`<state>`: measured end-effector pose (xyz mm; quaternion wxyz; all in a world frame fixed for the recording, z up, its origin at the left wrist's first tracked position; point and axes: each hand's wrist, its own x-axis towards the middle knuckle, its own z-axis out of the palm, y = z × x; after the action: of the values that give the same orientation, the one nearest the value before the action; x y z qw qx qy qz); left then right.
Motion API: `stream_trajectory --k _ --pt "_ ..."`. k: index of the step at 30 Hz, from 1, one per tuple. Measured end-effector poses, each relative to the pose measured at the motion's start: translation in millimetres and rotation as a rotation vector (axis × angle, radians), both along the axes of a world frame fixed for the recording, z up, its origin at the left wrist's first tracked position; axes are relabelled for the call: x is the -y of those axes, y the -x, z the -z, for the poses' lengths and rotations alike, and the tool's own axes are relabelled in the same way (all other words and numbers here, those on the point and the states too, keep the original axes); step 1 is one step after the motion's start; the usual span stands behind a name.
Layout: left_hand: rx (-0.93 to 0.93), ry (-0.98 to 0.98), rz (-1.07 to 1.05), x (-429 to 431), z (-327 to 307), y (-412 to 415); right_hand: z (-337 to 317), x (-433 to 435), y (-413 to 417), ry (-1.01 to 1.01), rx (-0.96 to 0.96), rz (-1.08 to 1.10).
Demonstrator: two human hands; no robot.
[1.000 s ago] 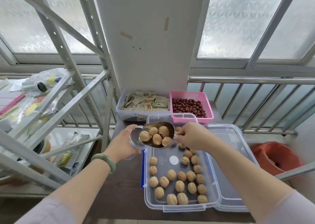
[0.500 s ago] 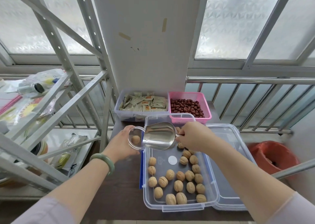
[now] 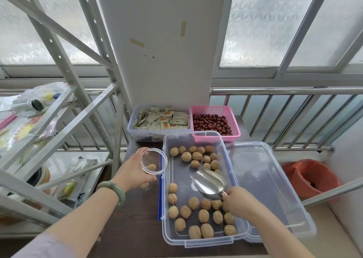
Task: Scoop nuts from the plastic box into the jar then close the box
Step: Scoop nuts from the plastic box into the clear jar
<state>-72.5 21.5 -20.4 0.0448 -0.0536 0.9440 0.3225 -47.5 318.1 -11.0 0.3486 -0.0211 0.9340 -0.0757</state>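
Left hand (image 3: 135, 171) grips a jar (image 3: 154, 163) holding few nuts; right hand (image 3: 238, 200) grips an empty scoop (image 3: 209, 183) inside the open, still-stocked plastic box (image 3: 196, 240).

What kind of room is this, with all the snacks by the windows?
Probably an enclosed home balcony used for storage: frosted glass windows above a steel railing, a grey metal shelving rack piled with packets, and a dark table holding a clear plastic box of walnuts.
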Motion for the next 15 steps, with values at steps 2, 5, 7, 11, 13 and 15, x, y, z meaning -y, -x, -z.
stream_trajectory --k 2,5,7,11,13,15 --pt "0.013 0.006 0.000 1.3 1.4 1.2 0.6 2.1 -4.0 -0.128 0.075 -0.114" --pt "0.013 0.015 0.007 0.7 1.7 3.1 -0.8 4.8 -5.0 -0.131 0.082 -0.081" --pt "0.006 0.022 0.012 -0.1 0.9 4.1 2.4 5.6 -5.3 -0.152 0.097 -0.099" --pt "0.009 0.026 0.023 0.3 0.6 5.7 7.3 7.9 1.2 -0.141 0.110 -0.106" --pt "0.008 0.024 0.026 -0.2 -0.5 5.8 2.4 11.0 3.5 -0.125 0.118 -0.047" --pt "0.007 0.029 0.024 -0.7 -1.6 5.9 11.6 12.5 13.4 -0.132 0.110 -0.070"
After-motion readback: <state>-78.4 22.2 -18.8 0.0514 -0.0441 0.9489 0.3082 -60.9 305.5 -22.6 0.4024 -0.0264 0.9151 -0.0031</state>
